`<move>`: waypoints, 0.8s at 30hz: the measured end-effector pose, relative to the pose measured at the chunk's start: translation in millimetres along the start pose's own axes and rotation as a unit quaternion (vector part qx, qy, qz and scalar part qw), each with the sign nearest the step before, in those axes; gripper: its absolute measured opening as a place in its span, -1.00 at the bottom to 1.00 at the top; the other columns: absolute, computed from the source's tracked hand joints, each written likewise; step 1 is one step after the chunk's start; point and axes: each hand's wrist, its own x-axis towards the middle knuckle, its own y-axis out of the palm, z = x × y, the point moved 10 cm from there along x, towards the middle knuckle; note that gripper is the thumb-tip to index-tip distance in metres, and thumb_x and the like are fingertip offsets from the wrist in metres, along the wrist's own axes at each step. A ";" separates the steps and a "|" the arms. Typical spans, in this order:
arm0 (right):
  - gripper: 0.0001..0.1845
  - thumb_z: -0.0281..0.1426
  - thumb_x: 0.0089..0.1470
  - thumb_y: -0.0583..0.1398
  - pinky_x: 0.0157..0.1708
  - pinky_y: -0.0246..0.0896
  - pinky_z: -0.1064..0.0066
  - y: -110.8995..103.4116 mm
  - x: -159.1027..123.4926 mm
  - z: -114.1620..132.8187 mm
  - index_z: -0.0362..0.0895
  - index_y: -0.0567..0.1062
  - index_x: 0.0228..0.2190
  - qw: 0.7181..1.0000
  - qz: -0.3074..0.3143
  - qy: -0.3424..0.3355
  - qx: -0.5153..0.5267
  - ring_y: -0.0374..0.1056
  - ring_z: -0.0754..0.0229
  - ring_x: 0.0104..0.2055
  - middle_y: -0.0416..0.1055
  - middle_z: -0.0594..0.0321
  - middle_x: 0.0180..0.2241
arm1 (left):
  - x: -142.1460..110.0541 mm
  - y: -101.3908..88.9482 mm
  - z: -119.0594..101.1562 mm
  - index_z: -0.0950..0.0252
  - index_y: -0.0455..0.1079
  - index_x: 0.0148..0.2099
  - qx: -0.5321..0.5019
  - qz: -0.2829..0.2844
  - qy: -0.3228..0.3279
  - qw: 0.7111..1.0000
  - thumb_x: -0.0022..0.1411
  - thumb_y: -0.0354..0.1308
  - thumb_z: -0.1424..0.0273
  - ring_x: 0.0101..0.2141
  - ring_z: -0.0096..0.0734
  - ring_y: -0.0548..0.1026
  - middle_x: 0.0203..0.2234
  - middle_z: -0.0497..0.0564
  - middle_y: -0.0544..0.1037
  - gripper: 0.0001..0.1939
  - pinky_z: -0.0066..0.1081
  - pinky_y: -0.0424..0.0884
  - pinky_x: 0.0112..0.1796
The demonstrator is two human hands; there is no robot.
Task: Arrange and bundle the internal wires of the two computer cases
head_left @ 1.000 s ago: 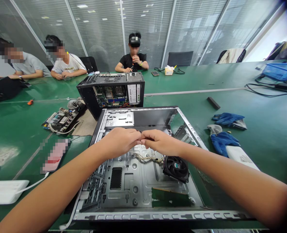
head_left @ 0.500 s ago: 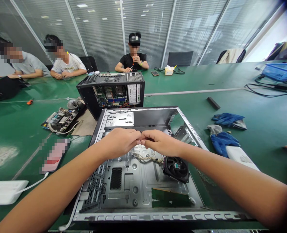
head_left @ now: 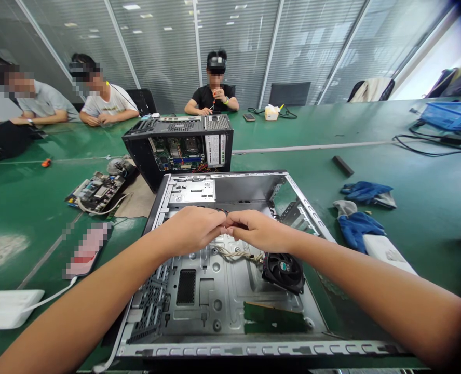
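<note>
My left hand (head_left: pixel 195 228) and my right hand (head_left: pixel 256 228) meet fingertip to fingertip above an open computer case (head_left: pixel 234 347) lying on its side. Both are closed in a pinch; whatever lies between the fingers is too small or hidden to make out. Just below them, a bundle of twisted cables (head_left: pixel 236 254) runs across the metal floor of the case. A black cooling fan (head_left: pixel 283 271) sits inside, under my right forearm. Near the front wall lies a green memory stick (head_left: pixel 273 318).
Behind the case stands a second black computer tower (head_left: pixel 137 150) with its board exposed. To the left are a motherboard (head_left: pixel 102 189), a phone (head_left: pixel 88 252) and a white power bank (head_left: pixel 10 309). Blue gloves (head_left: pixel 357 226) lie to the right. Three people sit across the green table (head_left: pixel 293 137).
Both hands keep the same pinch, fingertips together, with barely any shift. The case and the parts in it stay in place.
</note>
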 end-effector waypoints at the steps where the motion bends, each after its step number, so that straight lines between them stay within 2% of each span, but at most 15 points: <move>1: -0.88 -0.41 0.17 0.08 -0.36 0.10 0.38 0.0 -0.1 0.3 -0.13 0.40 -0.37 1.000 0.000 0.000 -0.006 0.21 0.23 -0.38 0.35 0.28 -0.44 | -0.1 -0.6 -0.3 0.28 0.30 -0.31 -0.003 -0.001 0.001 1.000 0.45 -0.12 0.24 -0.45 -0.39 0.40 -0.46 -0.02 0.50 -0.67 -0.39 0.12 -0.44; 7: -0.87 -0.41 0.18 0.08 -0.36 0.08 0.39 2.1 -0.4 3.1 -0.13 0.43 -0.34 0.999 0.007 -0.024 -0.030 0.19 0.25 -0.41 0.37 0.28 -0.44 | -0.6 0.2 1.5 0.27 0.31 -0.31 -0.018 0.011 -0.009 1.000 0.41 -0.05 0.30 -0.46 -0.41 0.41 -0.46 -0.03 0.50 -0.76 -0.39 0.13 -0.44; 17: -0.88 -0.42 0.18 0.09 -0.35 0.08 0.39 4.9 0.8 0.9 -0.13 0.42 -0.35 0.999 0.016 -0.027 -0.032 0.19 0.26 -0.41 0.38 0.29 -0.43 | -0.7 3.9 2.8 0.28 0.32 -0.28 -0.023 0.021 -0.010 0.999 0.40 -0.05 0.30 -0.44 -0.42 0.42 -0.43 -0.02 0.53 -0.77 -0.42 0.15 -0.43; 24: -0.86 -0.40 0.21 0.07 -0.35 0.07 0.39 5.7 -0.2 2.6 -0.12 0.39 -0.38 0.999 0.020 -0.031 -0.036 0.18 0.26 -0.42 0.35 0.30 -0.45 | 0.6 7.2 4.8 0.28 0.33 -0.29 0.013 0.037 -0.013 0.999 0.44 -0.11 0.31 -0.47 -0.41 0.41 -0.46 -0.02 0.52 -0.71 -0.39 0.11 -0.44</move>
